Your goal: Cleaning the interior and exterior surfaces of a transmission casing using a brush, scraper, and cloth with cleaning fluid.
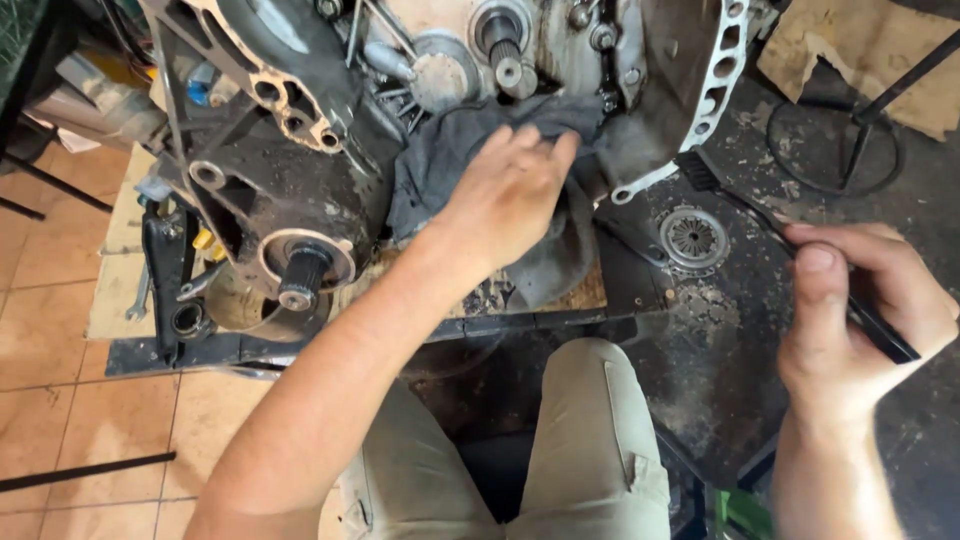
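Observation:
A large dirty gearbox housing lies on the floor in front of me, with splined shafts sticking out. My left hand presses flat on a dark grey rag draped over the housing's middle. My right hand grips the black handle of a long thin brush whose bristle head lies near the housing's pale toothed rim. My knee in beige trousers is below the housing.
A small round clutch-like disc rests on the greasy black mat. Cardboard and a black metal stand are at the upper right. Black tools lean at the left on orange floor tiles.

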